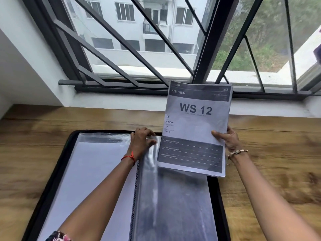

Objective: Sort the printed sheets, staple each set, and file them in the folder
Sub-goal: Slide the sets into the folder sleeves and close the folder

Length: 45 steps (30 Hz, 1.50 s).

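Gripping the WS 12 sheet set [194, 129] by its edge, thumb in front, your right hand [229, 140] holds it above the open display folder [214, 197] while your left hand [141, 141] pinches a clear sleeve [173, 197] open. Filing looks underway, though no staple can be made out. The folder lies on a wooden desk [269, 171] under a barred window [139, 40].

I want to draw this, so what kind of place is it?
Probably a desk in an upstairs flat or office: a wooden table, a barred window facing an apartment block, and an open folder with printed sheets held over it.
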Each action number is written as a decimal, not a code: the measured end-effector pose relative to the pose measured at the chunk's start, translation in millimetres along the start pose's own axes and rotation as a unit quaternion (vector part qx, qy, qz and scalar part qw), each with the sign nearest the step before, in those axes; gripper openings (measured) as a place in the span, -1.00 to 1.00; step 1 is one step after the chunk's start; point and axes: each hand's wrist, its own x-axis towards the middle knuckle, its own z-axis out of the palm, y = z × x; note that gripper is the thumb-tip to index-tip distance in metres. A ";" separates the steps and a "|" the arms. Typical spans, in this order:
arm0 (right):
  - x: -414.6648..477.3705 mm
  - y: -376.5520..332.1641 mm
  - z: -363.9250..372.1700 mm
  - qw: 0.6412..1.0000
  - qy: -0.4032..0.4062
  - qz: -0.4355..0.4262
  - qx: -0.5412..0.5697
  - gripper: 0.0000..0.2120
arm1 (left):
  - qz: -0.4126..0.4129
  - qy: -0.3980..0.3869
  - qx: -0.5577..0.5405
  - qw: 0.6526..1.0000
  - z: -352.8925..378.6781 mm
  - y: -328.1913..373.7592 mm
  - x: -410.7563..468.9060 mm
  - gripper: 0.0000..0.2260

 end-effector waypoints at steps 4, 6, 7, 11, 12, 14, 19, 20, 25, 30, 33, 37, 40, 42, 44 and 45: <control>-2.3 -1.8 -3.1 1.000 -0.002 -0.006 0.020 -0.13 | -0.019 -0.019 -0.022 0.999 -3.1 0.5 6.8 -0.89; -3.1 -2.8 -4.2 1.000 -0.004 -0.007 0.022 -0.14 | -0.022 -0.029 -0.051 0.998 -7.0 0.1 7.3 -0.88; -3.3 -3.4 -4.8 1.000 -0.005 -0.009 0.019 -0.14 | -0.019 -0.028 -0.065 0.997 -8.6 -0.4 7.9 -0.89; -4.2 -4.9 -5.2 1.000 -0.008 -0.009 0.023 -0.14 | 0.002 -0.012 -0.091 0.996 -13.7 1.9 7.8 -0.98; -4.5 -5.5 -4.9 1.000 -0.008 -0.008 0.021 -0.14 | 0.005 -0.010 -0.093 0.996 -14.7 2.5 7.3 -0.98; -4.8 -6.5 -5.3 1.000 -0.006 -0.009 0.020 -0.14 | 0.009 -0.014 -0.096 0.995 -16.6 2.7 7.2 -0.99; -4.2 -6.8 -8.0 1.000 -0.006 -0.014 0.019 -0.16 | 0.009 -0.044 -0.102 0.994 -19.3 2.7 8.1 -0.98; -3.9 -6.6 -9.0 1.000 -0.005 -0.015 0.018 -0.18 | 0.004 -0.054 -0.100 0.993 -18.9 2.2 8.7 -0.94; -1.1 -15.7 -5.0 0.998 -0.011 -0.040 0.053 -0.36 | 0.012 -0.100 -0.081 0.992 -11.3 -8.9 11.9 -0.83; 4.4 -45.3 10.4 0.991 0.014 -0.099 0.092 -0.29 | 0.023 -0.072 -0.129 0.989 -13.6 -7.6 6.7 -0.91; 10.2 -69.0 23.9 0.987 0.021 -0.142 0.067 -0.25 | 0.041 -0.054 -0.154 0.986 -13.3 -7.7 1.7 -0.87; 15.0 -98.3 55.4 0.976 0.023 -0.206 -0.059 -0.53 | 0.046 -0.018 -0.152 0.987 -14.4 2.0 -8.3 -0.93; 25.3 -106.7 79.9 0.963 0.001 -0.230 -0.138 -0.61 | 0.055 0.020 -0.108 0.992 -12.0 7.7 -16.0 -0.94; 33.6 -107.7 92.3 0.954 -0.019 -0.226 -0.195 -0.60 | 0.062 0.041 -0.089 0.993 -10.1 8.3 -19.4 -0.94; 41.0 -108.1 102.3 0.949 -0.047 -0.215 -0.228 -0.61 | 0.065 0.052 -0.081 0.993 -8.1 8.7 -21.7 -0.94; 43.5 -108.1 108.0 0.945 -0.059 -0.212 -0.240 -0.60 | 0.067 0.056 -0.076 0.993 -7.3 9.0 -22.2 -0.94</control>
